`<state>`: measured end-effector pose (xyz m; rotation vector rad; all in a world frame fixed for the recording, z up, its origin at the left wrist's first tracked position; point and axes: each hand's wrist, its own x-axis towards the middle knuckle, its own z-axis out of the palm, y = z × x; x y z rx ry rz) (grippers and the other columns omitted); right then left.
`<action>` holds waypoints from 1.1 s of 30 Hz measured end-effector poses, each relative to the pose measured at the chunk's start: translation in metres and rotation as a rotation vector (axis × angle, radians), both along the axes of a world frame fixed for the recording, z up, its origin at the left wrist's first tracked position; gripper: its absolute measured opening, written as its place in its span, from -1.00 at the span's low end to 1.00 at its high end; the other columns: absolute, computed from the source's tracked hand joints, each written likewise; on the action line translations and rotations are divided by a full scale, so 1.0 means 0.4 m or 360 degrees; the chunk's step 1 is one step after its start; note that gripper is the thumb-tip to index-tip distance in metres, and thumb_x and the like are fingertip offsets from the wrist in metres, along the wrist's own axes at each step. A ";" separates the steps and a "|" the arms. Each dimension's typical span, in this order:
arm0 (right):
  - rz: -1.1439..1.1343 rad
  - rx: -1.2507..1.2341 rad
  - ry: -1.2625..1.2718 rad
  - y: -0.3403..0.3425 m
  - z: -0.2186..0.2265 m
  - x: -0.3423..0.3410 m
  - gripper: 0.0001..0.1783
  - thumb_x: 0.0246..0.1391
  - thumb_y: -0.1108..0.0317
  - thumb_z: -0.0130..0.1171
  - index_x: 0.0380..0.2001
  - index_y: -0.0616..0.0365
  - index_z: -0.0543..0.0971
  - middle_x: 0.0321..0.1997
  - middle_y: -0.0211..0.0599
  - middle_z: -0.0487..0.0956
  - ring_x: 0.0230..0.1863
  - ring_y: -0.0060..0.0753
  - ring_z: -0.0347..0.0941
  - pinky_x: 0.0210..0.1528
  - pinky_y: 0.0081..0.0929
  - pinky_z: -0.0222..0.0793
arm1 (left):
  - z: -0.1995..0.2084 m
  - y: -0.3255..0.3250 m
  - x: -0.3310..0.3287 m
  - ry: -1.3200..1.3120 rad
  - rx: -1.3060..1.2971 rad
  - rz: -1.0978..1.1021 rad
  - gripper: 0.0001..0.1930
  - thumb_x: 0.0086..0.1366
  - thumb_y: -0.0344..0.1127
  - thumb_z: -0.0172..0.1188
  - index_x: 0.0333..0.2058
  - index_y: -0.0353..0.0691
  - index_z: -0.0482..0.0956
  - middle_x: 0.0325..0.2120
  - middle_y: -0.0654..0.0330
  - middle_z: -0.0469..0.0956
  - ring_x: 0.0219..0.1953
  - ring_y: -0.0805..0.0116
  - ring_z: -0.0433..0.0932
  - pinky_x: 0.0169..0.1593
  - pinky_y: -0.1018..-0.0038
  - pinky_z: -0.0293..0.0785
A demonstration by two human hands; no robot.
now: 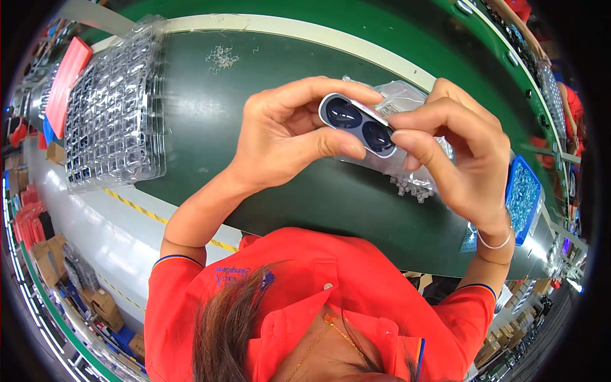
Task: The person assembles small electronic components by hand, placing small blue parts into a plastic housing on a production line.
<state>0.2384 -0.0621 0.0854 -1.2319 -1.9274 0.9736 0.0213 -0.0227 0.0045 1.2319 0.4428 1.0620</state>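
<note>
A small white rounded case part [361, 124] with two glossy dark oval hollows, like an earbud charging case, is held up over the green table. My left hand [273, 130] grips its left end between thumb and fingers. At its right end, the thumb and fingertips of my right hand [468, 143] pinch the upper edge; whether a smaller piece sits between them is hidden. Behind and below my right hand lies a clear plastic bag [402, 95]. Several small translucent pieces [412, 189] are spilled by the bag.
A stack of clear moulded trays [114, 121] stands at the left, beside a pink strip [67, 83]. Small thin bent wires [222, 58] lie scattered at the far side of the green table [210, 127]. A blue bin [523, 197] of small bluish pieces sits at the right.
</note>
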 end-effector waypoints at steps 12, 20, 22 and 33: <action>0.0016 0.0103 0.0338 -0.010 -0.054 -0.007 -0.82 0.02 0.71 0.28 -0.25 0.40 0.63 -0.36 -0.28 0.47 -0.45 -0.54 0.51 -0.42 -0.65 0.49 | -0.008 -0.014 -0.004 -0.0006 0.0049 -0.0050 -0.44 0.01 -0.49 0.50 0.02 -0.48 0.55 -0.20 0.01 0.64 -0.19 0.36 0.64 -0.16 0.47 0.59; 0.0004 0.0434 0.0048 -0.015 -0.062 -0.017 -0.81 0.00 0.70 0.29 -0.26 0.40 0.63 -0.37 -0.26 0.46 -0.43 -0.54 0.46 -0.47 -0.65 0.47 | -0.029 -0.010 0.005 0.0132 0.0541 0.0082 -0.46 0.01 -0.48 0.51 0.00 -0.48 0.57 -0.18 0.01 0.65 -0.23 0.39 0.61 -0.17 0.47 0.57; 0.0009 0.0471 0.0029 -0.016 -0.068 -0.016 -0.81 0.00 0.70 0.29 -0.26 0.40 0.63 -0.37 -0.25 0.46 -0.42 -0.55 0.45 -0.48 -0.66 0.46 | -0.031 -0.013 0.009 0.0099 0.0573 0.0092 -0.47 0.01 -0.48 0.51 -0.01 -0.48 0.57 -0.17 0.00 0.65 -0.23 0.40 0.61 -0.17 0.47 0.57; 0.0027 0.0442 0.0150 -0.009 -0.085 -0.023 -0.81 0.01 0.71 0.28 -0.24 0.40 0.63 -0.37 -0.26 0.45 -0.44 -0.62 0.40 -0.52 -0.70 0.41 | -0.032 -0.023 0.005 -0.0061 0.0166 -0.0065 -0.55 0.08 -0.71 0.37 -0.01 -0.46 0.58 -0.11 0.05 0.61 -0.11 0.33 0.65 0.01 0.41 0.66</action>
